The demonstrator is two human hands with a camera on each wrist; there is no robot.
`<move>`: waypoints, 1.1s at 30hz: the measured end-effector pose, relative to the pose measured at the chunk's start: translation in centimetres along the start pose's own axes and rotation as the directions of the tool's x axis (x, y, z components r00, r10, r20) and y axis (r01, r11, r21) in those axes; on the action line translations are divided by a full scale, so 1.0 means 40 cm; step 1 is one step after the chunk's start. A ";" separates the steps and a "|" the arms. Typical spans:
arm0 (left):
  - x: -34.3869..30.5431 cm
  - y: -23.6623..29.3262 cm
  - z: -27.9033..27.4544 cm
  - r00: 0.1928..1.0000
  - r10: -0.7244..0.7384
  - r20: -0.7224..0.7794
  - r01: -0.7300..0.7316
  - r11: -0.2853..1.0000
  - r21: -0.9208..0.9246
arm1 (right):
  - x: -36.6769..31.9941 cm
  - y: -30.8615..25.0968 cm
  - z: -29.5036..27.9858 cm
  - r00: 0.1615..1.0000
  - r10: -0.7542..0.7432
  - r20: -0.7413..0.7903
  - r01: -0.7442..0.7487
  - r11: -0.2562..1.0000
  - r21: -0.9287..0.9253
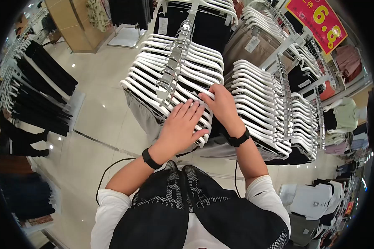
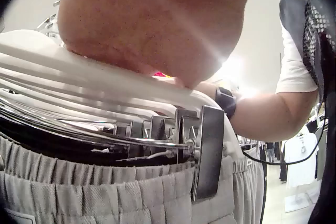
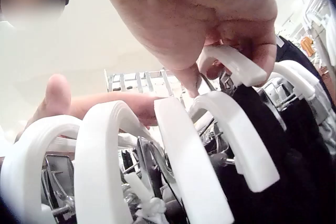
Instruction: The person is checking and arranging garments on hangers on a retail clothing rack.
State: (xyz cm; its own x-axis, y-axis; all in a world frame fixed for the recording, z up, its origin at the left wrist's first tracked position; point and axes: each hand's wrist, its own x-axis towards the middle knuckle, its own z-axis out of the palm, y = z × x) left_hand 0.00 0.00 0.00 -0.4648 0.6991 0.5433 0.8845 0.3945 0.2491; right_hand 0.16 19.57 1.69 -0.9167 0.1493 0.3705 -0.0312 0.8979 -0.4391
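Note:
White clip hangers [image 1: 145, 68] hang in a row on a metal rail [image 1: 172, 68]. My left hand [image 1: 180, 128] lies across the front hangers, fingers straight and thumb out to the side. In the left wrist view, that hand [image 2: 157, 24] rests on top of the hangers, over a metal clip [image 2: 209, 153] and grey pleated trousers [image 2: 126, 192]. My right hand [image 1: 226, 106] is at the right ends of the hangers, a little farther back. The right wrist view has its fingers curled around the end of one white hanger [image 3: 236, 65], with black cloth [image 3: 273, 155] hanging beside it.
To the right stands another rail of white hangers [image 1: 253, 95]. A red price sign [image 1: 320, 20] hangs at the back right. Black trousers [image 1: 50, 70] hang on a rack at the left, across the tiled floor [image 1: 95, 103]. Folded-out white shirts [image 1: 313, 203] show at lower right.

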 end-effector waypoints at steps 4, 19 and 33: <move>-0.034 -0.019 -0.077 0.997 -0.009 0.071 0.002 0.995 0.102 | -0.015 -0.067 0.064 0.984 -0.075 -0.164 0.099 0.984 0.147; 0.046 0.035 -0.006 0.991 0.016 0.130 -0.015 1.000 -0.008 | -0.039 -0.013 -0.024 0.991 -0.052 -0.122 0.068 0.990 0.125; 0.040 0.020 -0.009 0.994 0.014 0.111 -0.017 0.999 0.029 | -0.165 -0.017 -0.159 0.961 0.060 -0.270 -0.037 0.995 0.088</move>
State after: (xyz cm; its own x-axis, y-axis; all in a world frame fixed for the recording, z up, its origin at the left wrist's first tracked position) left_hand -0.02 1.23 1.38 -0.4544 0.7662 0.4544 0.8907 0.3997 0.2166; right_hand 8.78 20.60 4.77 -0.7752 0.3090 0.5509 -0.0321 0.8518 -0.5229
